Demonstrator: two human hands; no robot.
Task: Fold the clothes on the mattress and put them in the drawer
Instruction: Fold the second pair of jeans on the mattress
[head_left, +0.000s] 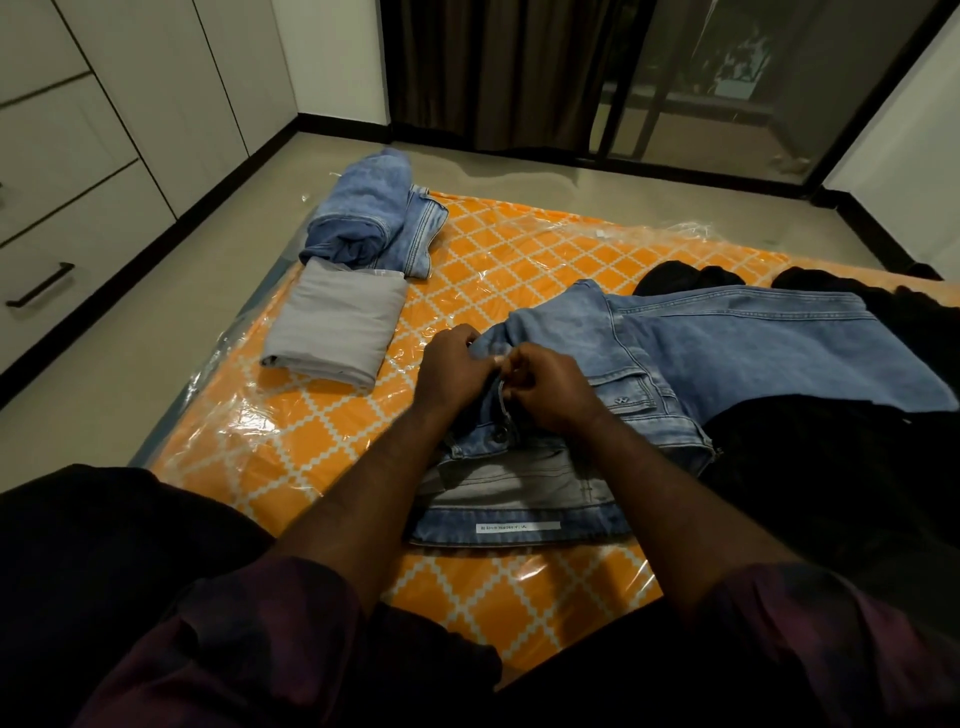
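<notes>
Two hands are engaged at the fly of the light-blue jeans (727, 343): the left hand (454, 366) pinches the denim edge, and the right hand (550, 387) pinches the zipper area just beside it. The jeans lie spread on the plastic-wrapped orange mattress (322, 447), waistband nearest the person. The fly should be closed and flattened before folding, with the legs aligned. Folded grey trousers (335, 325) and rolled blue jeans (363, 208) are stacked well apart, near the drawer (57, 270).

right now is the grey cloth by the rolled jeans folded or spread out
Folded: the grey cloth lies as a compact rectangle with stacked layered edges, beside the rolled jeans.
</notes>
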